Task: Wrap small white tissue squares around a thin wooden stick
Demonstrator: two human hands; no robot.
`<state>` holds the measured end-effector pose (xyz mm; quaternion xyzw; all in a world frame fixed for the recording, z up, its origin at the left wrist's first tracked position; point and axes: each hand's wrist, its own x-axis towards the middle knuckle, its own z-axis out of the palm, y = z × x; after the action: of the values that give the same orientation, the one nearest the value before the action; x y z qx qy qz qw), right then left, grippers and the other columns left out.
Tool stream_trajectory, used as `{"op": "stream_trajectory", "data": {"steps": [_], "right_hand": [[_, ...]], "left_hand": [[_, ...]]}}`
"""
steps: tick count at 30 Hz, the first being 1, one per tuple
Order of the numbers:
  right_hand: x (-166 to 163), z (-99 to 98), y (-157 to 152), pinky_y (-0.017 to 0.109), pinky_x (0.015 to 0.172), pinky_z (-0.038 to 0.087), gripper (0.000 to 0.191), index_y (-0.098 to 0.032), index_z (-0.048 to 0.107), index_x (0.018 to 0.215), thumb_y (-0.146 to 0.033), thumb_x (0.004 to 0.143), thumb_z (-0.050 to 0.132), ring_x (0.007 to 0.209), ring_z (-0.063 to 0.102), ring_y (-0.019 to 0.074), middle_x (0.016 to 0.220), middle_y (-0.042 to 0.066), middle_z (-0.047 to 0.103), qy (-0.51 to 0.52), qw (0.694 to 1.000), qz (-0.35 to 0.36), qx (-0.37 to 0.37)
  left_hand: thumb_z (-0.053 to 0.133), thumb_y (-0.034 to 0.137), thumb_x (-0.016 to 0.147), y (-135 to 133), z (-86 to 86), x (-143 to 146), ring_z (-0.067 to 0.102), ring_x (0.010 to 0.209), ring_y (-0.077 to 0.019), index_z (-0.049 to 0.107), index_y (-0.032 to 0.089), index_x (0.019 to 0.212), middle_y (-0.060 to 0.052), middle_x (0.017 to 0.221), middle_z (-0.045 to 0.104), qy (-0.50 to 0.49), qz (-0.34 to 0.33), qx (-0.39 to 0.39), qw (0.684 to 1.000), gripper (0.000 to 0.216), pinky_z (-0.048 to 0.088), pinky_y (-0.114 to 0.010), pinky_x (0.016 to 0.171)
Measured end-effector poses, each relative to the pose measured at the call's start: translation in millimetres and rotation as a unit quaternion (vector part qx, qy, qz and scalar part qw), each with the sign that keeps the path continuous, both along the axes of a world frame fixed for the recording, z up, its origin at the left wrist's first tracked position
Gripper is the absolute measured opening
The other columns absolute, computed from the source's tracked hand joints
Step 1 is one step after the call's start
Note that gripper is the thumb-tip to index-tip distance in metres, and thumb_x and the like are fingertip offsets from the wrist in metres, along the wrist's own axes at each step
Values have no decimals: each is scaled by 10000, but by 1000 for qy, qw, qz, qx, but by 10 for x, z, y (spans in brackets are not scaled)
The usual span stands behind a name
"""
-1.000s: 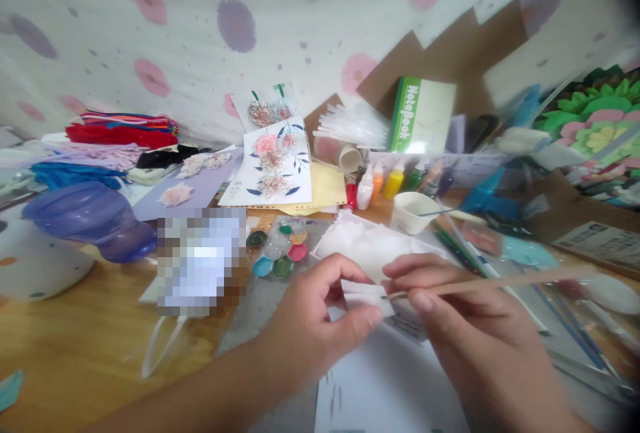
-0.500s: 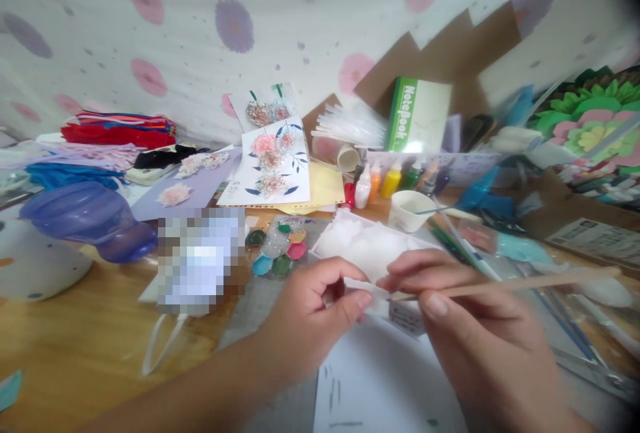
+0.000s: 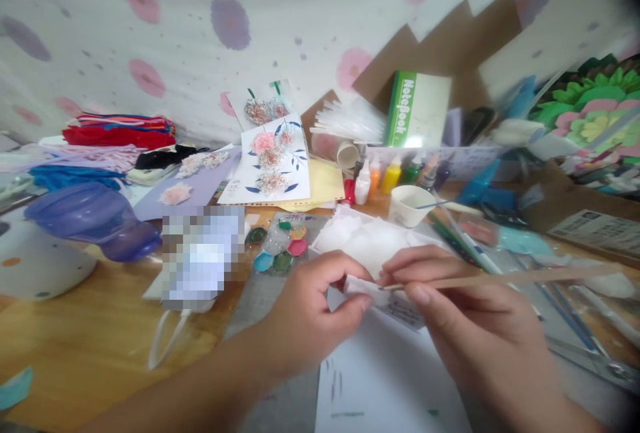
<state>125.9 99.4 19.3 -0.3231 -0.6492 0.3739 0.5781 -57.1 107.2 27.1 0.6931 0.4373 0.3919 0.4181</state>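
Between the thumb and fingers of my left hand (image 3: pixel 315 306) is a small white piece of paper (image 3: pixel 360 288), held tilted. Dark marks show on its right part, partly behind my right fingers. My right hand (image 3: pixel 475 320) pinches a thin paintbrush (image 3: pixel 480 280) with a pale wooden handle that slants off to the right. The brush's tip is at the paper, between my two hands. Below them lies a white sheet (image 3: pixel 385 380) with a few green and grey strokes on a grey mat (image 3: pixel 260 326).
A paint palette (image 3: pixel 283 256) lies left of my hands. Behind them are a tray of white fluffy material (image 3: pixel 360 236), a paper cup (image 3: pixel 407 210) holding a brush and several paint bottles (image 3: pixel 390 178). A purple vase (image 3: pixel 90 216) stands left; pencils and brushes (image 3: pixel 560 313) lie right.
My right hand and the paintbrush have shifted slightly left, bringing the brush tip further along the paper. The paper's marked part shows a little more. My left hand keeps its hold.
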Motion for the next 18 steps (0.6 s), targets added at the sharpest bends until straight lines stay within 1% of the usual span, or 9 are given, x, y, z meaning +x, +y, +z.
{"op": "stream_trajectory", "data": {"steps": [2,4,6,8,11,13,16,18], "right_hand": [[0,-2,-4,358,841,569,188,-371,764,929,-214,897,667,945,676,216,866,-2,761,-3,1000,-7,3],[-1,4,-8,374,837,572,188,-382,763,935,-223,893,672,942,677,223,868,-5,764,0,1000,-12,3],[0,15,-11,386,834,573,189,-381,766,935,-220,889,677,935,680,227,863,-6,770,1,1000,-15,9],[3,26,-14,383,838,574,196,-370,769,931,-204,887,676,931,682,222,858,-7,776,-6,1000,-13,17],[12,26,-18,390,835,576,208,-371,770,946,-196,889,673,934,679,224,861,-2,779,-15,1000,-2,19],[21,10,-20,415,830,575,209,-379,768,955,-207,897,664,941,671,237,854,6,773,-4,1000,9,9],[35,-28,-9,434,845,564,192,-370,767,957,-223,906,655,965,656,246,845,14,756,36,999,34,-14],[43,-50,8,406,855,556,180,-359,769,947,-225,907,657,971,652,232,849,9,747,63,997,42,-21]], "left_hand": [[654,170,738,-1,-18,-23,580,728,-158,641,155,809,-17,771,647,-41,-30,-8,999,73,447,-278,682],[682,237,759,-8,-34,-42,568,721,-152,646,157,871,-11,782,639,-90,-61,-41,993,143,448,-273,674],[656,312,810,-16,-42,-49,554,703,-147,648,161,891,-8,769,630,-118,-66,-80,988,172,440,-270,655],[616,342,850,-19,-41,-46,549,703,-148,650,159,851,-13,754,627,-113,-47,-94,988,186,430,-272,654],[600,328,860,-17,-31,-35,557,725,-156,643,156,797,-23,750,634,-92,-24,-82,992,188,430,-280,679],[606,312,851,-16,-23,-32,557,718,-153,631,159,783,-20,744,633,-102,-31,-83,991,169,433,-277,673],[606,291,843,-16,-9,-34,512,632,-120,610,171,762,17,682,591,-118,-52,-102,986,145,417,-245,610],[600,278,842,-17,8,-35,471,578,-102,607,175,755,38,642,559,-89,-62,-110,988,135,390,-225,565]]}}
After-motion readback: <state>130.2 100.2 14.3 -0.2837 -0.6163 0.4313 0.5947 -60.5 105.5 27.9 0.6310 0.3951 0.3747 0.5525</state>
